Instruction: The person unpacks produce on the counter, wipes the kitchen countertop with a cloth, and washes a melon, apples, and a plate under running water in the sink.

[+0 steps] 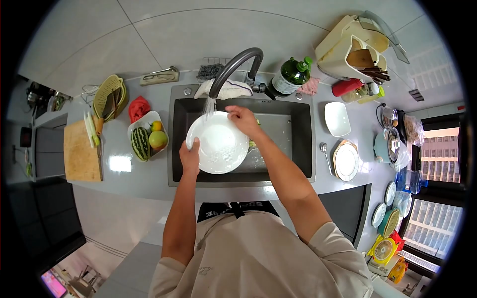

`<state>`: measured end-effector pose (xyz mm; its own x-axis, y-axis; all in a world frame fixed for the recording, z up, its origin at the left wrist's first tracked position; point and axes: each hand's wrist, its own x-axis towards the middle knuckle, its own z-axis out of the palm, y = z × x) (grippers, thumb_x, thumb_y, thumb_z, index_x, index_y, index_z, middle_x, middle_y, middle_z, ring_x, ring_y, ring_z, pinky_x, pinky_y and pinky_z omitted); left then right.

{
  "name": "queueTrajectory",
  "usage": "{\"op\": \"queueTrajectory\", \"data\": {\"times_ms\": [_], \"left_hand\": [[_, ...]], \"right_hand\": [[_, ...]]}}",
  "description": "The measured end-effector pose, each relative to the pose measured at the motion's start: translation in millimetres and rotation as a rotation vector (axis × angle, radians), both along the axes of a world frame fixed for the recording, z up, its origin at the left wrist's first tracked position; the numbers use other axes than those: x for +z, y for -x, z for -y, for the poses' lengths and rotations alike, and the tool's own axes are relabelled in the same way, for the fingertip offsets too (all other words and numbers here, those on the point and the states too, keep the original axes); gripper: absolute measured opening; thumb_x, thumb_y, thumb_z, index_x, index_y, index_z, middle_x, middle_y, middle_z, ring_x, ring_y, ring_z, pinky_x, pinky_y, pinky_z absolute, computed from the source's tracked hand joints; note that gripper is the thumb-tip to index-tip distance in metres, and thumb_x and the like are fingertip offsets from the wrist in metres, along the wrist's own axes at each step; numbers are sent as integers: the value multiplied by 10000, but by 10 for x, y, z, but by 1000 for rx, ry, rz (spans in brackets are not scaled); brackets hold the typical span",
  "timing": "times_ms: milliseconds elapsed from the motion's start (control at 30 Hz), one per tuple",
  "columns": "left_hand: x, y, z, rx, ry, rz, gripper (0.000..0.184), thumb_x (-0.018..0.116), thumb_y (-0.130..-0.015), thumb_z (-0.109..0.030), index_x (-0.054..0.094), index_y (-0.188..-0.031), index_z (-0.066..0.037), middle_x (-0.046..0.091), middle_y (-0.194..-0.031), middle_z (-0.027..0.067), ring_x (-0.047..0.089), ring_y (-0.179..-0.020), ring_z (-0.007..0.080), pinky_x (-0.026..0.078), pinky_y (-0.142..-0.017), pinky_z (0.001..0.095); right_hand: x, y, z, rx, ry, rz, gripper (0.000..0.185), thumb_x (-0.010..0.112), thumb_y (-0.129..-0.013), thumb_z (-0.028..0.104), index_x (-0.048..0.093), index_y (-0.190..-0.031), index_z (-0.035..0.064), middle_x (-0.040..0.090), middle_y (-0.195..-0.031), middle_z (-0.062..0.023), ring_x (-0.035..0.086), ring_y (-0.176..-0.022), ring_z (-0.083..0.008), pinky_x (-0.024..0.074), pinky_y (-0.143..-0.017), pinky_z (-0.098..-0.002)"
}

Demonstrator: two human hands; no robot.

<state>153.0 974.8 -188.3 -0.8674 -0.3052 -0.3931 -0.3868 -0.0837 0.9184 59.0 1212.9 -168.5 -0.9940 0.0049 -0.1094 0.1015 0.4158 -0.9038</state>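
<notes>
A round white bowl [218, 141] is held over the dark sink [300, 141], under the faucet [231, 72]. Water runs from the spout onto its far left part, and some water or suds show on its inner surface. My left hand [190, 156] grips the bowl's left rim, thumb on the near side. At the upper right rim, my right hand [242, 120] has its fingers closed on the edge. Bits of something green lie in the sink behind the bowl, mostly hidden by it and my right wrist.
Left of the sink, a white tray [166, 130] holds a watermelon and other fruit, near a cutting board [82, 151]. A green pump bottle [290, 77] stands behind the sink. On the right are a white square dish [338, 119], a spoon [326, 155] and stacked plates [346, 161].
</notes>
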Motion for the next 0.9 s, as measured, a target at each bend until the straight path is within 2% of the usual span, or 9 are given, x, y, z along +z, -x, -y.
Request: {"op": "queueTrajectory", "data": {"times_ms": [67,167,233,300,433,533,700,800,900], "left_hand": [[41,96,-42,6,1,17,302,709,-1006,-157,636,-1237,25,707,-1081,82,644,-984,163,522,-890,332],[22,237,-126,-42,-1,-42,342,688,-999,-99,584,-1297,31,685,-1157,101,636,-1039,178,510,-927,336],[-80,248,-217,-100,-5,-111,373,674,-995,-68,553,-1332,34,671,-1202,112,630,-1070,186,503,-946,339],[-174,282,-327,-189,-51,-147,446,650,-976,0,492,-1392,28,638,-1277,130,617,-1123,199,486,-985,337],[-224,395,-597,-158,-60,25,259,597,-1078,-220,615,-1209,2,671,-1068,101,596,-974,178,484,-876,351],[-279,475,-732,-212,26,-57,359,556,-1106,-337,642,-1066,8,632,-949,82,533,-880,158,457,-791,363],[-265,562,-784,-210,46,-124,324,619,-1083,-291,640,-974,13,565,-835,7,465,-781,101,428,-703,316],[-168,523,-701,-199,36,-138,295,656,-1065,-253,643,-931,10,531,-773,-40,438,-732,70,411,-661,289],[-68,485,-612,-189,53,-154,287,676,-1055,-232,642,-901,7,516,-749,-60,417,-711,56,392,-633,280]], "right_hand": [[-112,-84,-128,-14,28,-95,315,779,-911,212,752,-1201,91,785,-979,-122,738,-851,-207,574,-836,-346],[-273,-172,-332,2,-57,102,365,794,-910,227,717,-1240,89,778,-1032,-123,736,-886,-223,568,-838,-348],[-332,-222,-410,-241,10,51,300,804,-907,224,729,-1149,64,776,-986,-110,733,-865,-231,566,-819,-364],[-231,-266,-501,-297,44,4,356,824,-889,189,700,-1203,75,771,-948,-97,729,-846,-219,567,-805,-360],[-21,-397,-681,-522,16,0,607,840,-869,136,571,-1413,137,760,-914,-81,702,-809,-194,565,-796,-346],[38,-422,-823,-588,8,-51,752,838,-868,123,484,-1530,173,753,-897,-71,683,-791,-185,563,-797,-347],[45,-303,-1008,-500,-70,-48,841,822,-876,107,411,-1605,197,750,-916,-62,675,-786,-186,561,-800,-355],[-77,-195,-1035,-283,-105,-15,849,807,-882,88,397,-1615,212,741,-915,-54,665,-778,-192,555,-808,-352],[-12,-179,-896,-270,-15,-100,863,795,-882,57,375,-1629,161,731,-889,-47,652,-769,-178,547,-798,-329]]}}
